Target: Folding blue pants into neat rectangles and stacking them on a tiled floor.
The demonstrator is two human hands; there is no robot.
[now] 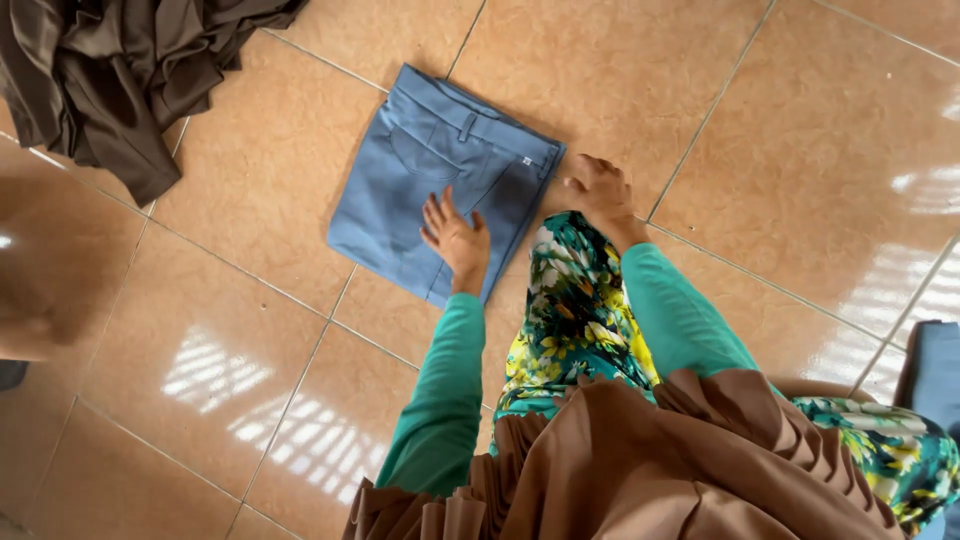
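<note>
Blue-grey folded trousers [440, 180] lie flat on the tan tiled floor [780, 130], folded into a neat rectangle with the waistband and a back pocket facing up, set at a slant to the tile seams. On the trousers' near edge rests the left hand [456, 238], palm down, fingers spread and pressed flat on the cloth (it grips nothing, only lies on top). Just off the trousers' waistband corner sits the right hand [600, 187], fingers curled loosely with the tips on the bare tile, touching or almost touching the fabric edge; whether it pinches any cloth I cannot tell. Both arms wear green sleeves [440, 400] that reach back from the trousers toward the person's body, where a floral garment in green and yellow [572, 310] hangs between them above a pleated brown cloth [640, 470]. Well away from the trousers, past their far side toward the left, a heap of dark brown clothing [110, 60] lies crumpled on the floor. Far to the other side of the trousers, at the frame's edge, a dark blue piece of fabric [935, 375] shows only in part.
</note>
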